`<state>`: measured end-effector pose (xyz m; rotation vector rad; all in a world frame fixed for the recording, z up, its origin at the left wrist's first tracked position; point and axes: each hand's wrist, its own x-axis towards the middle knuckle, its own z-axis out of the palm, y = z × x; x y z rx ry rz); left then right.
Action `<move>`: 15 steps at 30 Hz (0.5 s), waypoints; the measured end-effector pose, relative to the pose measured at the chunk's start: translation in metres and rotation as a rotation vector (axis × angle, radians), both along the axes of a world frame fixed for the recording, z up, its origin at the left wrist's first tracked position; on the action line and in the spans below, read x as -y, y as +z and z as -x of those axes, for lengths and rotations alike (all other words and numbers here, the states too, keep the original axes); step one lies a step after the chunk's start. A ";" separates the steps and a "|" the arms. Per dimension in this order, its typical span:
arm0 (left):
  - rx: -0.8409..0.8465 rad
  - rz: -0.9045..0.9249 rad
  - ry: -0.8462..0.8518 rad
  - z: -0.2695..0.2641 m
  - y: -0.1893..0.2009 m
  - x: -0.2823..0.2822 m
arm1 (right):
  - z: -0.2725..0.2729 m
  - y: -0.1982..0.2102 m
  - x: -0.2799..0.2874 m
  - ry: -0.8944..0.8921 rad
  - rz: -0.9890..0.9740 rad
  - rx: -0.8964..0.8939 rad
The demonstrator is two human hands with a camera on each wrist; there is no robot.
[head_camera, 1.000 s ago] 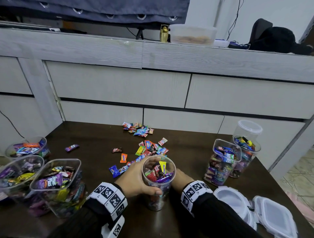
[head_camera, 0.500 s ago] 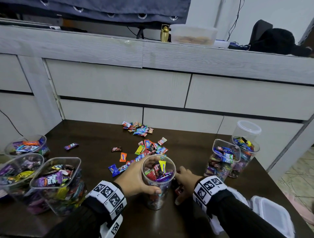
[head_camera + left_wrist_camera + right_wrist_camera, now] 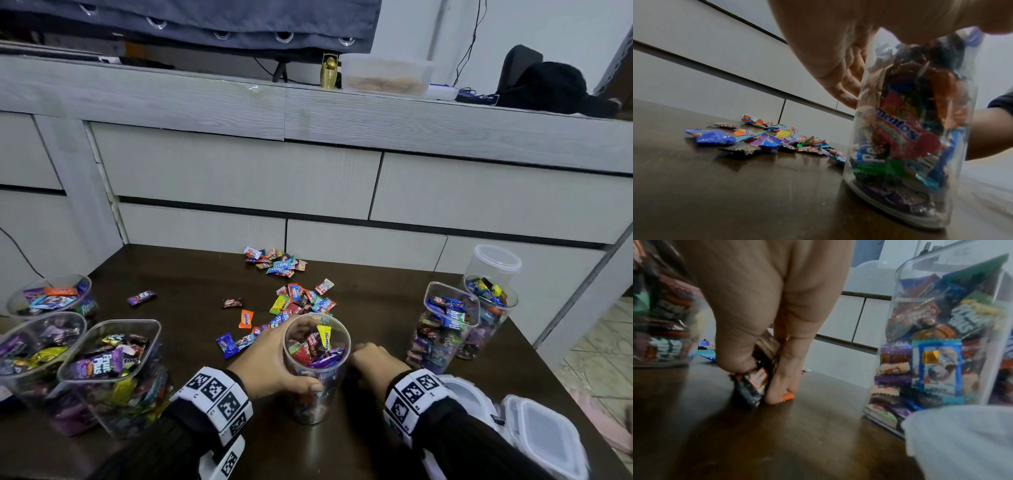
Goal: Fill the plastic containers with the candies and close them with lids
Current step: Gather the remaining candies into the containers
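Brown wooden counter [image 3: 191, 308], dark and glossy. Near its front edge, tall round clear plastic container [image 3: 308, 407], upright, lid off, packed almost to the rim with wrapped candies. Left hand [image 3: 270, 363] wrapped round the container's wall, thumb on the near side, fingers curled round the far side; seen from the left wrist [image 3: 838, 48] pressed against the clear wall [image 3: 900, 146].

Right hand [image 3: 375, 363] low on the counter just right of that container, fingers pointing down; in the right wrist view [image 3: 766, 305] pinching dark wrapped candies [image 3: 754, 382] between thumb and fingers, one fingertip on an orange wrapper [image 3: 787, 396].

Beyond the held container, scattered loose candies [image 3: 301, 301], with a smaller heap [image 3: 274, 262] by the white drawer fronts. Well to the right, square clear container [image 3: 442, 329] full of candies, touching a round filled one [image 3: 489, 308]. At the near right corner, white plastic lids [image 3: 544, 435] lying flat. To the left, three more open filled containers [image 3: 113, 377] close together.
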<state>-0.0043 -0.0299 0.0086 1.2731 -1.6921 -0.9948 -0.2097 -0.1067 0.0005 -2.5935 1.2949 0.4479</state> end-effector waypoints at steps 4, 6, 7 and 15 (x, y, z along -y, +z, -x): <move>-0.011 -0.009 -0.005 -0.001 -0.001 0.001 | 0.003 0.005 0.012 -0.134 -0.015 0.051; -0.012 -0.024 -0.012 -0.001 -0.001 0.001 | 0.009 0.012 0.019 -0.206 -0.005 0.168; -0.011 -0.026 -0.013 -0.001 -0.001 0.001 | 0.013 0.017 0.021 -0.239 -0.003 0.241; -0.018 -0.053 -0.019 -0.002 0.000 0.001 | 0.018 0.086 0.004 -0.194 0.147 0.874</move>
